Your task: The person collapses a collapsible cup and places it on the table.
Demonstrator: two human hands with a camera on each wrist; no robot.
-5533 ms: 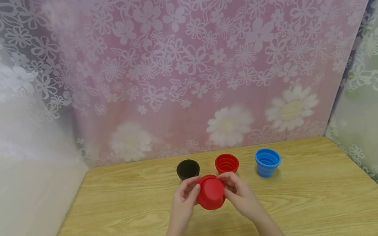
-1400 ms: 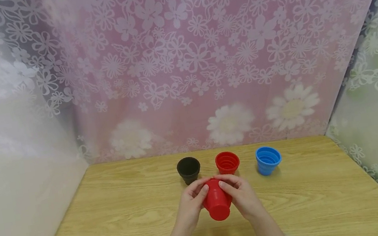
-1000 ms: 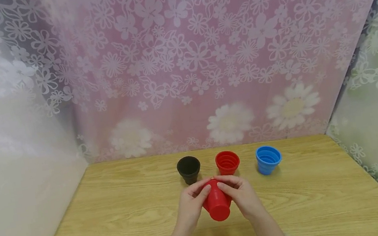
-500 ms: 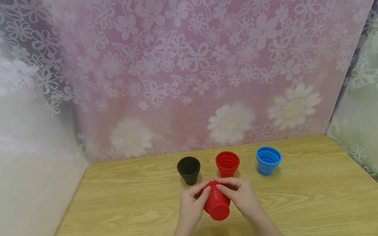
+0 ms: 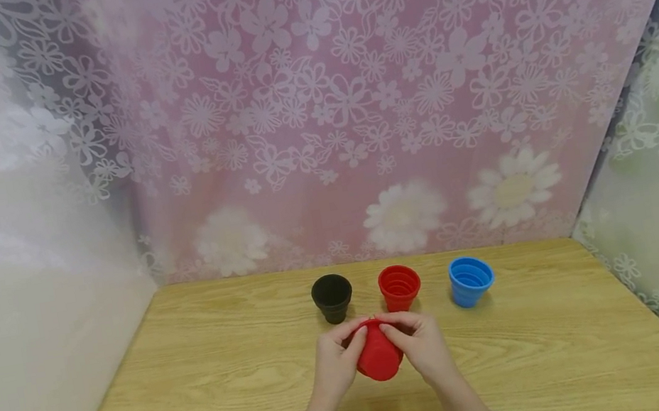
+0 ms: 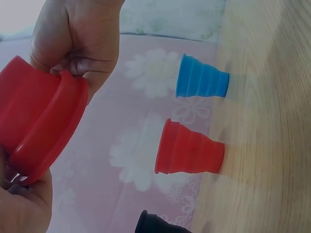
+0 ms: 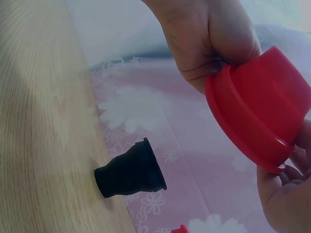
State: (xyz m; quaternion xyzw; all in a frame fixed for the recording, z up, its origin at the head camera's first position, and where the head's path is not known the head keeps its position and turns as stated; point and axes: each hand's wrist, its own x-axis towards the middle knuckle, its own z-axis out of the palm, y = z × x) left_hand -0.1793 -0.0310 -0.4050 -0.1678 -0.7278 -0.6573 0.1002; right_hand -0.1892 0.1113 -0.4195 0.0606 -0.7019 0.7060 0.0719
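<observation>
Both hands hold a red collapsible cup (image 5: 380, 359) above the front middle of the table. Its rim points away from me and its base faces me, tipped downward. My left hand (image 5: 333, 361) grips the rim's left side, thumb on the wall, fingers behind. On the right side, my right hand (image 5: 421, 345) grips it the same way. In the left wrist view the held cup (image 6: 39, 116) shows stepped walls and a thick rim. The right wrist view shows the cup (image 7: 257, 107) squat, with fingers at opposite sides of its rim. The cup's inside is hidden.
Behind the hands, a black cup (image 5: 333, 298), another red cup (image 5: 400, 288) and a blue cup (image 5: 472, 281) stand upright in a row on the wooden table (image 5: 215, 382). Flowered curtains (image 5: 314, 107) close off the back and sides.
The held cup was squat with its base facing me at first, then longer and tipped down. Since half a second ago it looks shorter again. The standing cups have stayed put.
</observation>
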